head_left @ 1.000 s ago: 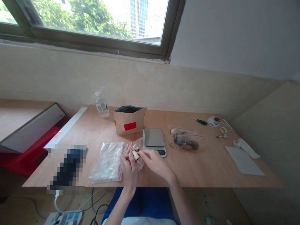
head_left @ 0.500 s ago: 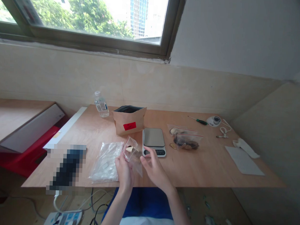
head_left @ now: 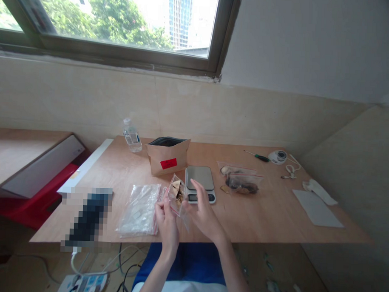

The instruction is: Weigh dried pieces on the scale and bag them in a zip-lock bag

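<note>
My left hand (head_left: 167,219) is closed on the edge of a small clear zip bag (head_left: 176,195) with pale and brown dried pieces inside. The bag is tilted up above the table, in front of a digital kitchen scale (head_left: 200,179). My right hand (head_left: 203,212) is at the bag's right side with its fingers stretched out and apart; its thumb is against or very close to the plastic. A stack of flat clear zip bags (head_left: 138,210) lies just left of my left hand. Behind stands an open brown paper pouch (head_left: 167,158) with a red label.
Filled zip bags (head_left: 243,183) lie right of the scale. A water bottle (head_left: 132,136) stands at the back left. Further right are a screwdriver (head_left: 261,157), a small white camera (head_left: 278,156) and a white sheet (head_left: 318,208). A blurred dark object (head_left: 86,219) lies at left.
The zip bag has moved slightly right and tipped up, so its dried pieces show more clearly. Both my hands have shifted a little right with it.
</note>
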The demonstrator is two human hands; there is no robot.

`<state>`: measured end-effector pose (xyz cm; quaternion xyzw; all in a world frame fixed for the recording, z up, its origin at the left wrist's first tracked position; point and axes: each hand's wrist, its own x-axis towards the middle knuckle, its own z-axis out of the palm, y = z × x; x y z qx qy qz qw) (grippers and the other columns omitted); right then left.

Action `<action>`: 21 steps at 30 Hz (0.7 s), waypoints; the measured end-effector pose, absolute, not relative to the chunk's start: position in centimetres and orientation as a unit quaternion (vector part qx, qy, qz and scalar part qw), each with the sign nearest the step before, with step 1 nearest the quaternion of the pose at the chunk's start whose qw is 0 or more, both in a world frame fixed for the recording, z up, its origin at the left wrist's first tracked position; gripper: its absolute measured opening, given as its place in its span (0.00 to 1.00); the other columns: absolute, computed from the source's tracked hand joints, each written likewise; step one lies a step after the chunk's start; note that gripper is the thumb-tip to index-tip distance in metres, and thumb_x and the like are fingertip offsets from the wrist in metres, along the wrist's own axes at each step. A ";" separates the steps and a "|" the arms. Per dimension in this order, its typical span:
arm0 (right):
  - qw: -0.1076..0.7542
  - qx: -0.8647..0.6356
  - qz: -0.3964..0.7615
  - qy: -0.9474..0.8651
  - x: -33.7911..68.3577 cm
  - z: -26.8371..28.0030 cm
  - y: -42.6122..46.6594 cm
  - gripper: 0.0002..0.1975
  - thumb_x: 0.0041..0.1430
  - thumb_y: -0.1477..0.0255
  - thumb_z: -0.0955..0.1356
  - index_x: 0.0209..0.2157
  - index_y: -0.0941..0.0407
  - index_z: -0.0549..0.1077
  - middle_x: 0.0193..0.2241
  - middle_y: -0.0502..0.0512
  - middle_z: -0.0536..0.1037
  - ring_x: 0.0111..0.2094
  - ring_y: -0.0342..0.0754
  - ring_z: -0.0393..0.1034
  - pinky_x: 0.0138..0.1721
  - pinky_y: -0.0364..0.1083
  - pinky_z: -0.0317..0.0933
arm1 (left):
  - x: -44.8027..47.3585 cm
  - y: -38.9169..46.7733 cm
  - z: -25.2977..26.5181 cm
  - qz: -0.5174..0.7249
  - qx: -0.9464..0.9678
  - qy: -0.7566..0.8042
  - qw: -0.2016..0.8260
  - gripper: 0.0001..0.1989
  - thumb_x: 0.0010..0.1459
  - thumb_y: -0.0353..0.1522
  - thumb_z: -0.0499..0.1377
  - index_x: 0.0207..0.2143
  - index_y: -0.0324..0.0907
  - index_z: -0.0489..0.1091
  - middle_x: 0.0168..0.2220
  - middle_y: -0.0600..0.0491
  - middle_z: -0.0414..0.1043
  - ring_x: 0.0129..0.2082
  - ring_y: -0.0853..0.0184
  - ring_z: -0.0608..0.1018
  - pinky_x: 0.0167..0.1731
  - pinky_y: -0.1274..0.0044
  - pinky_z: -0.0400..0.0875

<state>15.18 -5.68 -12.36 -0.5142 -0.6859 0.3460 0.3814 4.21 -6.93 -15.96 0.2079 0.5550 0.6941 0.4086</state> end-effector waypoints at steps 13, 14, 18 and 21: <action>0.503 -0.464 0.434 -0.586 14.8 -13.3 -6.0 0.16 0.63 0.64 0.61 0.48 0.52 0.73 0.49 0.56 0.75 0.53 0.50 0.67 0.56 0.52 0.58 | 3.9 -7.1 -14.6 0.657 0.370 0.481 0.448 0.09 0.59 0.39 0.54 0.34 0.43 0.67 0.56 0.48 0.65 0.59 0.60 0.63 0.58 0.67 0.55; 0.516 -0.470 0.439 -0.566 15.1 -13.2 -6.0 0.16 0.63 0.63 0.61 0.47 0.53 0.74 0.47 0.57 0.76 0.52 0.51 0.68 0.55 0.52 0.59 | 3.5 -6.9 -14.7 0.658 0.379 0.490 0.428 0.08 0.59 0.38 0.54 0.35 0.43 0.66 0.56 0.48 0.65 0.59 0.61 0.63 0.58 0.66 0.54; 0.552 -0.490 0.451 -0.501 16.4 -13.7 -6.1 0.18 0.61 0.59 0.62 0.43 0.55 0.76 0.44 0.58 0.78 0.49 0.54 0.70 0.53 0.53 0.61 | 1.8 -5.5 -15.5 0.645 0.372 0.531 0.404 0.16 0.56 0.40 0.58 0.46 0.45 0.65 0.57 0.48 0.63 0.56 0.60 0.67 0.55 0.68 0.59; 0.542 -0.491 0.471 -0.494 17.3 -14.0 -6.1 0.20 0.61 0.58 0.62 0.43 0.56 0.76 0.41 0.58 0.79 0.46 0.54 0.72 0.52 0.53 0.62 | 0.8 -4.6 -15.6 0.605 0.416 0.501 0.457 0.17 0.55 0.41 0.58 0.45 0.44 0.68 0.48 0.48 0.71 0.50 0.60 0.72 0.50 0.71 0.65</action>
